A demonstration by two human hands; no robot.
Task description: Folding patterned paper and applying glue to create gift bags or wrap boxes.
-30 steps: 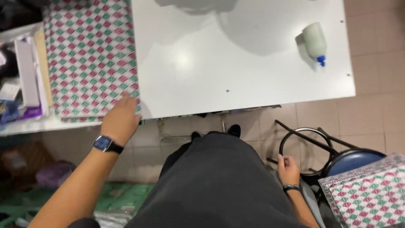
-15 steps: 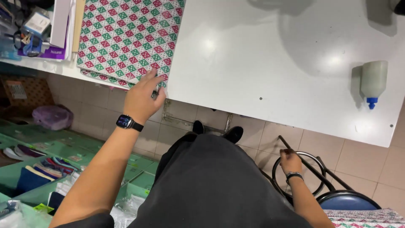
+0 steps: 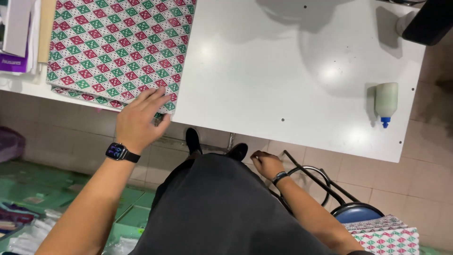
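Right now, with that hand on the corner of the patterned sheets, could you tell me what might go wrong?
1. The stack of patterned sheets overhangs the table edge at its near corner, where the left hand rests; a pull could perhaps slide sheets onto the floor.
2. The glue bottle lies on its side near the table's right edge and might roll off if the table is jolted.
3. The right hand is down by the stool frame, so only one hand steadies the stack.

Left hand [image 3: 139,123], w/ a watch [image 3: 118,152] on the wrist, lies flat on the near corner of a red-green patterned paper stack [image 3: 118,49] on the white table [image 3: 283,71]. Right hand [image 3: 265,164] hangs low beside a stool frame [image 3: 311,182]. Glue bottle [image 3: 386,101] lies on the table's right part, well apart from both.
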